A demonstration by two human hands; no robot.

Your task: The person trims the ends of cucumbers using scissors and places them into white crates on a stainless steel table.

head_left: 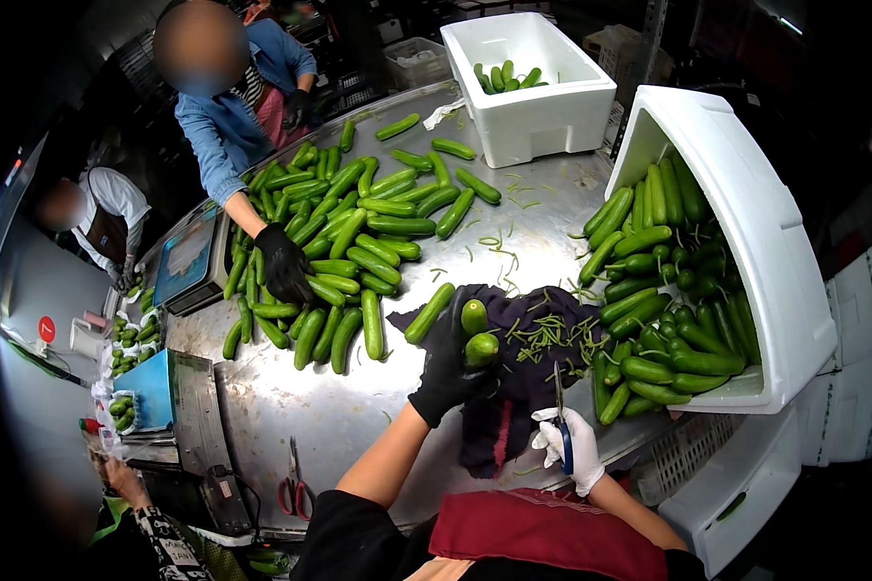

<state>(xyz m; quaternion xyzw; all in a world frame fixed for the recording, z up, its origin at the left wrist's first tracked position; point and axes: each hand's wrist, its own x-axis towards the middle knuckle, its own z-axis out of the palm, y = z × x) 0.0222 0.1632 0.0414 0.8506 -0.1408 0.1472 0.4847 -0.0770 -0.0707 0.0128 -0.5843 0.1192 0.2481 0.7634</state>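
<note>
My left hand [449,363], in a black glove, is closed around green cucumbers [482,350], two of which show their ends toward me. Another cucumber [429,313] sticks out at the glove's far left side; I cannot tell if it is gripped too. My right hand [579,447], in a white glove, grips scissors [564,434] with blue handles, blades pointing away from me, apart from the cucumbers. Beneath and beside the hands a dark cloth [489,426] lies on the metal table [358,402], with many cut green stems [547,334] scattered on it.
A cucumber pile [358,237] covers the table's far left, where a co-worker's black-gloved hand [283,263] reaches in. A tipped white foam box [794,320] full of cucumbers stands right, another foam box [543,121] at the back. Red-handled scissors [295,489] lie near left, beside a scale [199,416].
</note>
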